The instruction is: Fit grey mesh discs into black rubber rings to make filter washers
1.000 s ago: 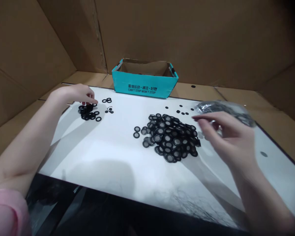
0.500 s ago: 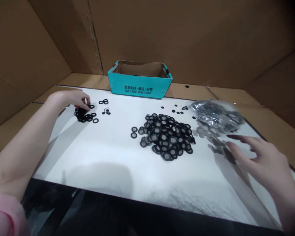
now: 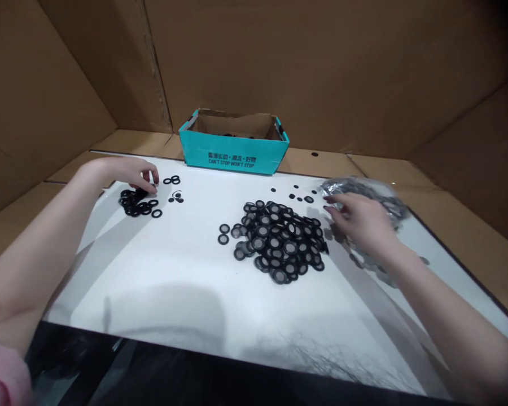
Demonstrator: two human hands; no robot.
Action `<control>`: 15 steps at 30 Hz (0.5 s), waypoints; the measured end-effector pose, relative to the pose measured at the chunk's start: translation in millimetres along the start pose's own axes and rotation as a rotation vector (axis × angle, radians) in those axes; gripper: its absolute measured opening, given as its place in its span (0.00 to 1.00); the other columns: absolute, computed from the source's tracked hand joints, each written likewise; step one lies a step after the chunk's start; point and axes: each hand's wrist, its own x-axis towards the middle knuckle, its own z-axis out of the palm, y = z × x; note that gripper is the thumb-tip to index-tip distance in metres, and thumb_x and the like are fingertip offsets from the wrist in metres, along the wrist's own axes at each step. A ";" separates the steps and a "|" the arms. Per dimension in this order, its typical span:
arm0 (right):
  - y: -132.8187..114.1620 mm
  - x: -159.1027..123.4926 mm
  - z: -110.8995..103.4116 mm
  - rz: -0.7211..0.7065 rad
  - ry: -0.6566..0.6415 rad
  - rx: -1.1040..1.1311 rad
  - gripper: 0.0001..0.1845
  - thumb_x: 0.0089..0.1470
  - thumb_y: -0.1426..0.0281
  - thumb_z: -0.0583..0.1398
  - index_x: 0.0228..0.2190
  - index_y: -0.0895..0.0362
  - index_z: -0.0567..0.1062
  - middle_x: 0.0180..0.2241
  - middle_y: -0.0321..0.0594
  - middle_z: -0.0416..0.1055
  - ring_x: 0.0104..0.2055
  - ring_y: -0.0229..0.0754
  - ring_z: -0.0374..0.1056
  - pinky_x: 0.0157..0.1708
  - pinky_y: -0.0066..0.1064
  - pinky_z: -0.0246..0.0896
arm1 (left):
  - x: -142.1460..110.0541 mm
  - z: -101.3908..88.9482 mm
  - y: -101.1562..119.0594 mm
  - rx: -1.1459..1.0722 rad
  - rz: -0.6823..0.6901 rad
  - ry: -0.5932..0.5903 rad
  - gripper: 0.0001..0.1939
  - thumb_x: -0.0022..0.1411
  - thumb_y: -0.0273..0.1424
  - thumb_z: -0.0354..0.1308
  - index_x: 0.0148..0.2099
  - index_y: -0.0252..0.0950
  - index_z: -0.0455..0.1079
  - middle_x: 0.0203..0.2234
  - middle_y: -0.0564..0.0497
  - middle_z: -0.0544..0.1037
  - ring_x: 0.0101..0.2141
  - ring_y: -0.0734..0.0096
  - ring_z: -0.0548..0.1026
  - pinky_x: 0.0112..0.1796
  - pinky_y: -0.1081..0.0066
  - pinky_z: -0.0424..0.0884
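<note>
On the left, my left hand (image 3: 140, 173) bends over a small pile of black rings (image 3: 131, 210), its thumb and fingers closed together. A dark bit of a ring shows at the fingertips, mostly hidden by them. My right hand (image 3: 359, 220) hovers near the clear plastic bag (image 3: 392, 204), with thumb and forefinger apart and nothing between them. Part of the bag and some loose grey discs (image 3: 355, 260) are behind or beneath this hand. A big heap of black rings with grey centres (image 3: 275, 242) lies mid-table.
A turquoise box (image 3: 232, 155) stands at the back of the white table (image 3: 161, 270), dark pieces just visible inside. Small black discs (image 3: 292, 196) lie right of centre, others (image 3: 178, 197) near the left pile. Cardboard walls (image 3: 300, 73) enclose the table.
My right hand has moved left and away from me, toward the bag's near-left side. My left fingers have closed where a loose ring lay. The view has shifted slightly.
</note>
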 end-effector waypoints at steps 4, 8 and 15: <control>-10.5 24.3 22.2 -0.027 -0.119 -0.072 0.17 0.55 0.68 0.55 0.44 0.58 0.78 0.42 0.51 0.78 0.38 0.51 0.71 0.30 0.36 0.55 | 4.1 -2.4 8.3 0.053 -0.074 -0.043 0.34 0.53 0.62 0.52 0.41 0.37 0.76 0.24 0.58 0.79 0.21 0.86 0.68 0.23 0.81 0.57; -15.3 30.1 28.5 -0.017 -0.169 -0.117 0.17 0.57 0.69 0.53 0.40 0.58 0.80 0.38 0.50 0.77 0.35 0.51 0.71 0.27 0.35 0.52 | 9.3 -7.6 18.4 0.045 -0.374 -0.216 0.37 0.48 0.60 0.58 0.49 0.37 0.74 0.35 0.49 0.81 0.29 0.72 0.75 0.29 0.77 0.63; -18.3 28.5 24.5 0.066 -0.028 -0.085 0.18 0.55 0.73 0.51 0.38 0.59 0.80 0.37 0.52 0.78 0.37 0.53 0.73 0.30 0.37 0.58 | 9.7 -10.8 35.3 0.013 -0.500 -0.209 0.30 0.50 0.50 0.62 0.48 0.33 0.73 0.41 0.47 0.80 0.37 0.65 0.74 0.34 0.75 0.65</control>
